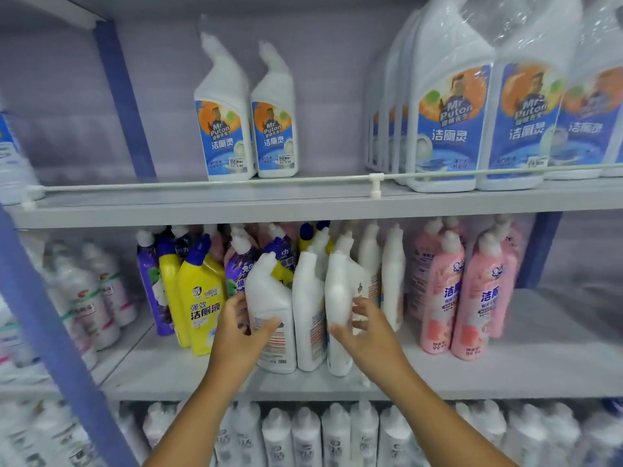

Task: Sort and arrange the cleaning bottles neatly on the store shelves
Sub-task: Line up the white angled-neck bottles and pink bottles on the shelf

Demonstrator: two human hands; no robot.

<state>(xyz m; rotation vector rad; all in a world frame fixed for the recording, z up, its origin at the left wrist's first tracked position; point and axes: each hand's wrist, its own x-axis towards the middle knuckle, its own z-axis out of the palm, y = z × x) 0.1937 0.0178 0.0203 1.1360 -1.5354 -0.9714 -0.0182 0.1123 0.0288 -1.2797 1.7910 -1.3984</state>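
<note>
Reaching up from the bottom of view, both forearms angle inward toward the middle shelf (505, 372). Left hand (241, 335) wraps a white bottle (269, 308) low on its body, thumb across the front label, fingers curled behind; bottle leans left, bent neck pointing up and left. Right hand (365, 326) sits at a second white bottle (338, 298), thumb in front near its lower half, fingers spread at its right side and blurred; whether they actually clasp it cannot be told. A third white bottle (308, 318) stands upright between the two, touching both.

Same shelf, left of the hands: yellow bottles (200, 298) with blue caps, purple bottles (150, 281) behind and beside them. More white bottles stand behind the right hand. Right, apart from that cluster: pink bottles (472, 298) in a tight group.

Top shelf (303, 203): two small white bottles with blue labels (247, 119) side by side in the middle; large wrapped jugs (488, 106) packed at the right behind a thin rail. Bottom shelf: a row of white bottles (320, 433), blurred.
</note>
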